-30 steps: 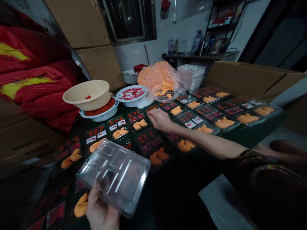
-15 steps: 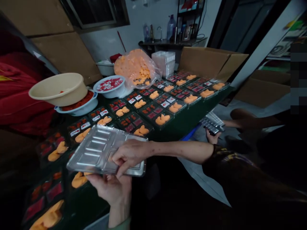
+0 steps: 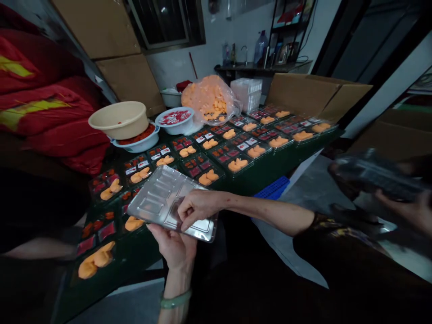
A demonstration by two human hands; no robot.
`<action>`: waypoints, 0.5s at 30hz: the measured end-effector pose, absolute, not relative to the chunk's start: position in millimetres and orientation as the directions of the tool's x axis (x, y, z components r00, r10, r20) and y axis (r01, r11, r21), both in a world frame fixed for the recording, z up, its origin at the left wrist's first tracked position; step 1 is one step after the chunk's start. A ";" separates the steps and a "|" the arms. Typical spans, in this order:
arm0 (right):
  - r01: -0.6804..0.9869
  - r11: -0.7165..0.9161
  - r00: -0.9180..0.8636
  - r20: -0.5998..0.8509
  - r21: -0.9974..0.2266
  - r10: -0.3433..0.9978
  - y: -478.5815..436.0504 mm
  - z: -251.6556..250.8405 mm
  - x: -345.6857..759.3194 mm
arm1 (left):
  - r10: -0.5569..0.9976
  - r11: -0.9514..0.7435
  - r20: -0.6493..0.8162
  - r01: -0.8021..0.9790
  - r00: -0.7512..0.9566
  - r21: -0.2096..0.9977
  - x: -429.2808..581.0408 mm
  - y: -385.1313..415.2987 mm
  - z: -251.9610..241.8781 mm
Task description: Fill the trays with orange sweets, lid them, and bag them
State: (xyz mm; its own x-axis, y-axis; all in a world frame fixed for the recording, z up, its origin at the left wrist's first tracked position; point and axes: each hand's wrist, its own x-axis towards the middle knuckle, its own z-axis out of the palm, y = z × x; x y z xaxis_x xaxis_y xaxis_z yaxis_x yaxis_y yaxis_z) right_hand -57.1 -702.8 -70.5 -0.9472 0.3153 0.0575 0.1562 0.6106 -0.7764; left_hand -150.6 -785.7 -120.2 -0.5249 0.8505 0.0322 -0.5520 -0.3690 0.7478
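A clear, shiny plastic tray with several moulded compartments [image 3: 151, 200] lies tilted over the table front. My left hand [image 3: 175, 247], palm up with a pale green bangle at the wrist, supports it from below. My right hand [image 3: 199, 209] grips its near corner from above. Just beyond it are black packs [image 3: 205, 173] holding orange pieces, red pieces and small white cards. Another such pack [image 3: 133, 222] sits partly beneath the tray.
Rows of packs cover the dark green table [image 3: 243, 184]. Behind them stand a tan basin [image 3: 119, 119], a white bowl [image 3: 175, 120] and a bag of orange pieces [image 3: 209, 100]. A co-worker's hands [image 3: 374, 180] hold a blurred tray at right; a cardboard box [image 3: 303, 94] stands behind.
My right hand has come back from above the packs onto the tray, which is now held in both hands. The co-worker's hands and tray have risen at right, and the view has shifted.
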 end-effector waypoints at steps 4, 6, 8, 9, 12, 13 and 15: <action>0.164 0.556 -0.955 0.009 -0.815 0.296 -695.1 -77.8 -63.6 | 0.882 -0.338 0.033 -0.582 -0.471 0.740 -156.5 -781.4 -127.7; 0.198 0.543 -0.951 -0.025 -0.816 0.309 -695.7 -80.8 -66.1 | 0.894 -0.348 0.075 -0.581 -0.441 0.735 -156.6 -778.3 -131.3; 0.259 0.626 -0.924 -0.001 -0.736 0.382 -702.8 -83.5 -68.6 | 0.883 -0.378 0.101 -0.566 -0.459 0.733 -155.4 -775.5 -134.1; 0.304 0.690 -0.899 0.043 -0.657 0.436 -708.3 -85.0 -70.1 | 0.869 -0.393 0.100 -0.553 -0.485 0.734 -154.8 -774.4 -135.3; 0.405 0.813 -0.836 0.190 -0.417 0.514 -726.6 -89.9 -74.5 | 0.847 -0.374 0.047 -0.531 -0.529 0.760 -155.0 -772.5 -137.2; 0.409 0.830 -0.834 0.214 -0.380 0.509 -731.0 -90.8 -75.8 | 0.845 -0.359 0.026 -0.531 -0.534 0.768 -156.0 -772.2 -137.3; 0.387 0.844 -0.837 0.243 -0.373 0.491 -735.2 -90.3 -78.0 | 0.834 -0.352 -0.004 -0.539 -0.551 0.765 -158.9 -771.8 -136.7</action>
